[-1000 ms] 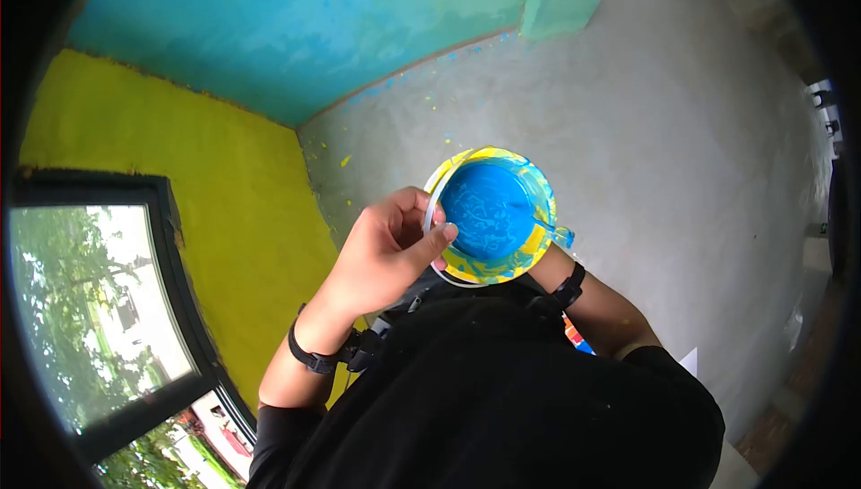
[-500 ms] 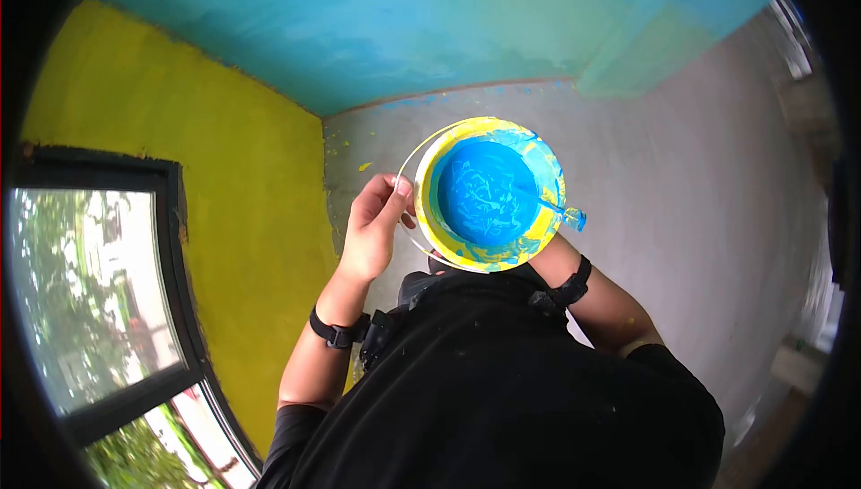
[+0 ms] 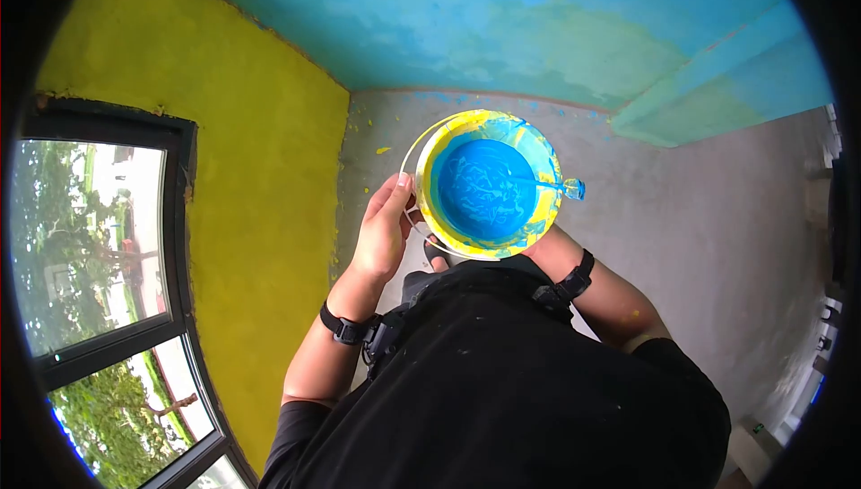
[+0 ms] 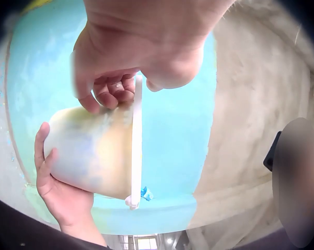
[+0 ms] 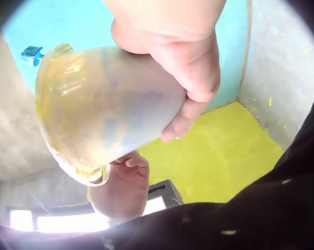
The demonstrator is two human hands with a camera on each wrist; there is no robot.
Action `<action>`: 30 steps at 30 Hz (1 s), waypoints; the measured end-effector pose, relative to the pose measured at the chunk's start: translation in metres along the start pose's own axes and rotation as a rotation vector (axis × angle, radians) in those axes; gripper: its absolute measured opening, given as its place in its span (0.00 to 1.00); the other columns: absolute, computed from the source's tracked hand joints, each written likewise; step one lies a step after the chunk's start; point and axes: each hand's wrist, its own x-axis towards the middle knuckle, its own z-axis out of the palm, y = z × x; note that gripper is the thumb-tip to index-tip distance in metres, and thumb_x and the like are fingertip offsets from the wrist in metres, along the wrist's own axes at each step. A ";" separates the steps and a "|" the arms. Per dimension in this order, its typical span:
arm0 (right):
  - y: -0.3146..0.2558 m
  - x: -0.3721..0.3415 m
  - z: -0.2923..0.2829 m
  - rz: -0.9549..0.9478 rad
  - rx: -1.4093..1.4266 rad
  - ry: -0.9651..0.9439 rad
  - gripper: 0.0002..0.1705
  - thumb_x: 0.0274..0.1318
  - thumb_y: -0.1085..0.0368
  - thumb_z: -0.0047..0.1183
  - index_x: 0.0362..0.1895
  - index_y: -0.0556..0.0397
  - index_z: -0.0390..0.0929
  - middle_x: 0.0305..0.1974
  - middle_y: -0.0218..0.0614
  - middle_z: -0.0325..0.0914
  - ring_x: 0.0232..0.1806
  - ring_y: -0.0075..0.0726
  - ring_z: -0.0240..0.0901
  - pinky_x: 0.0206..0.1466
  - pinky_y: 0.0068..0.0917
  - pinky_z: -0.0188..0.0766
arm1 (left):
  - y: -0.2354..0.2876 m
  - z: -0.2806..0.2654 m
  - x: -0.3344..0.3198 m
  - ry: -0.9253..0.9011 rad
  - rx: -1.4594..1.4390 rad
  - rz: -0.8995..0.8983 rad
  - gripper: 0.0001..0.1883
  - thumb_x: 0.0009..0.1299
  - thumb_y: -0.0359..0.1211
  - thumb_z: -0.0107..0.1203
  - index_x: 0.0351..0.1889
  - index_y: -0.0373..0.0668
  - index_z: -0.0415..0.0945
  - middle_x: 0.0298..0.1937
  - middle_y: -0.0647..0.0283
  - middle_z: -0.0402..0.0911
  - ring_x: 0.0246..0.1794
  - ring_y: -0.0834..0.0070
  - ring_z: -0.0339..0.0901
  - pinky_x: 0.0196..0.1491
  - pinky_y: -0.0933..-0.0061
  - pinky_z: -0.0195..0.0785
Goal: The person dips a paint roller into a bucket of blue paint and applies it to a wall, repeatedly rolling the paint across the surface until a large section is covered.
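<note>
A round plastic bucket (image 3: 531, 135), its rim smeared yellow and blue, hangs upright before the torso with blue paint (image 3: 484, 189) inside. Across its right rim lies a slim paint-coated stick (image 3: 572, 189); its lower end is hidden in the paint. My left hand (image 3: 383, 236) is at the bucket's left side, with the thin white bucket handle (image 4: 137, 151) between thumb and curled fingers. From below and the right, my right hand (image 5: 172, 57) holds the bucket's base, palm against the wall and fingers around the bottom. The bucket hides most of that hand in the head view.
A yellow-green wall (image 3: 260, 220) with a black-framed window (image 3: 175, 220) stands at left. Ahead is a blue-green wall (image 3: 502, 23), with a projecting corner at right. Paint flecks mark the grey floor (image 3: 682, 229). Another person (image 4: 300, 182) appears at the left wrist view's right edge.
My left hand has shifted from the rim out to the left, swinging the handle away from the bucket. The head view has turned, bringing more of the blue wall into sight.
</note>
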 end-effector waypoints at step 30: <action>0.018 -0.042 -0.084 -0.395 -0.743 0.521 0.39 0.65 0.42 0.57 0.70 0.50 0.63 0.62 0.43 0.74 0.59 0.40 0.74 0.58 0.40 0.77 | -0.051 -0.033 -0.018 -0.287 -0.155 -0.254 0.39 0.67 0.50 0.56 0.70 0.34 0.65 0.67 0.49 0.74 0.65 0.55 0.74 0.69 0.50 0.65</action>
